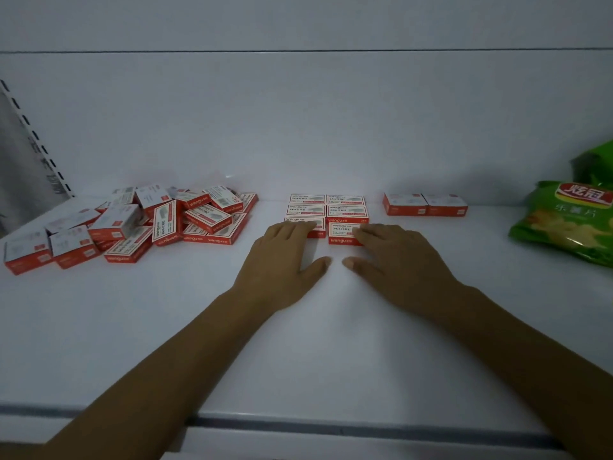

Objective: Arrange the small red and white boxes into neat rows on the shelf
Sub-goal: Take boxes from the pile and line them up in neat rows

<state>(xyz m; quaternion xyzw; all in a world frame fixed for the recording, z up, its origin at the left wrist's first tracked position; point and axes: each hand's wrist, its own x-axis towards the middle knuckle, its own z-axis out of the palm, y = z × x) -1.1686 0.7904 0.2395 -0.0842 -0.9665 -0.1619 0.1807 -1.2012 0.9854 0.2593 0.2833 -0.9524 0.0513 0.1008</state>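
Nearest to us, our two bare forearms reach in from the bottom of the frame across the white shelf. Our left hand lies flat, its grip spread, with straight fingers resting on top of the front left box of a small block of boxes. Our right hand is also flat with its grip spread, and its fingertips touch the right end of the front right box. Neither hand pinches anything. Both thumbs point inward towards each other at the centre of the frame, close together but apart.

The block of red and white boxes sits at the middle of the frame, two columns wide and three rows deep, with the boxes touching one another. The front right box sits a little lower in the frame than its neighbour.

Right of the block, well apart from it, a pair of boxes stands side by side and touching. At the left of the frame lies a loose pile of boxes, tilted, overlapping and facing different ways.

At the right edge a green snack bag lies on the shelf, with a second green bag behind it. At the upper left a slotted upright runs diagonally.
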